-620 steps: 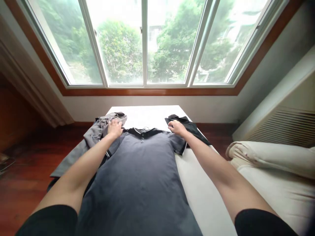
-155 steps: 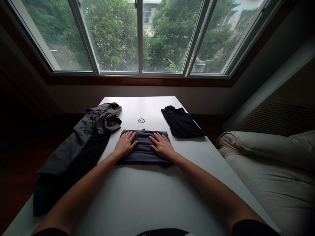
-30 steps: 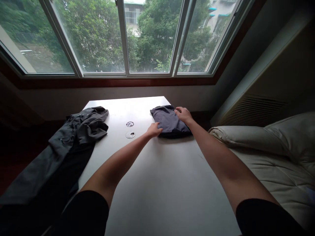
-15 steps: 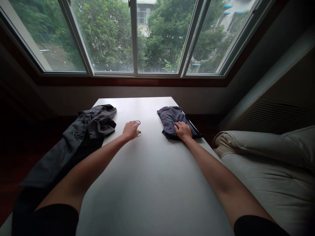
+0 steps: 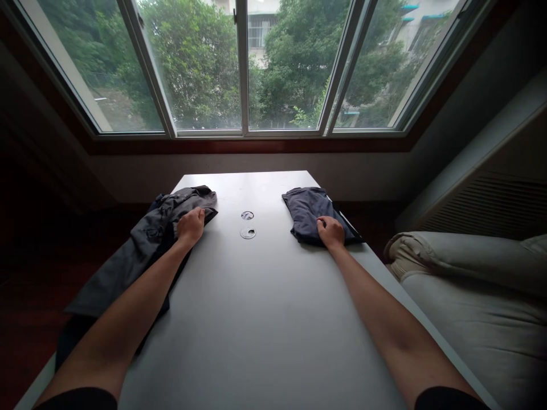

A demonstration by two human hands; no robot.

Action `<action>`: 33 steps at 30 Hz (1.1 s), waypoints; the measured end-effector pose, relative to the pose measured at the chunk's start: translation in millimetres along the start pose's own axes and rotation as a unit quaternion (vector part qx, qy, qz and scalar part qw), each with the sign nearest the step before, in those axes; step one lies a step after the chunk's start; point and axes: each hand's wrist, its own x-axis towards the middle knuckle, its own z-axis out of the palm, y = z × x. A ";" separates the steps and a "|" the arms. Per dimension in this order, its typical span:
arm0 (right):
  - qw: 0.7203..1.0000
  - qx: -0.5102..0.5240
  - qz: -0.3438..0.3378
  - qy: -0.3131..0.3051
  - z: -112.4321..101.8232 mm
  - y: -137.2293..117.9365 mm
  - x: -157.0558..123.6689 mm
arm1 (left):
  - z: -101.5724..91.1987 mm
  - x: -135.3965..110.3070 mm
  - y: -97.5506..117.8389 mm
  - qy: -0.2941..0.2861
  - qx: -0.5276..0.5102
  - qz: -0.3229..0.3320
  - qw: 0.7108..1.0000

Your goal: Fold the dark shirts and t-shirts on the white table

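Note:
A folded dark grey shirt (image 5: 305, 212) lies at the far right of the white table (image 5: 265, 319), on top of a black folded garment whose edge (image 5: 355, 238) shows at the right. My right hand (image 5: 330, 232) rests on the near edge of that pile with its fingers curled down on the cloth. My left hand (image 5: 190, 224) has its fingers closed on the near edge of a crumpled grey garment (image 5: 171, 219) at the far left. That garment trails off the table's left side.
Two small round cable holes (image 5: 248, 224) sit in the table between my hands. A cream cushion (image 5: 474, 296) lies close along the table's right edge. A wide window (image 5: 248, 68) runs behind the table, with dark wooden floor to the left.
My left hand has moved left from the cable holes onto the crumpled grey garment and closed on it. My right hand has slid slightly nearer on the folded shirt.

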 end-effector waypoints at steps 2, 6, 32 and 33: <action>0.999 0.034 -0.009 0.030 -4.7 -19.1 -2.9 | -17.7 -4.8 23.4 0.049 -0.044 0.013 0.998; 0.984 0.170 -0.056 0.008 -4.7 -73.1 -15.2 | -31.5 -38.7 73.4 0.034 -0.123 0.108 0.986; 0.706 0.669 0.159 -0.168 15.6 -178.0 -6.6 | 0.2 -10.9 -25.1 -0.123 -0.020 -0.039 0.991; 0.714 0.668 0.139 -0.157 1.5 -179.4 -0.7 | 6.1 -6.0 -30.7 -0.148 -0.001 -0.047 0.988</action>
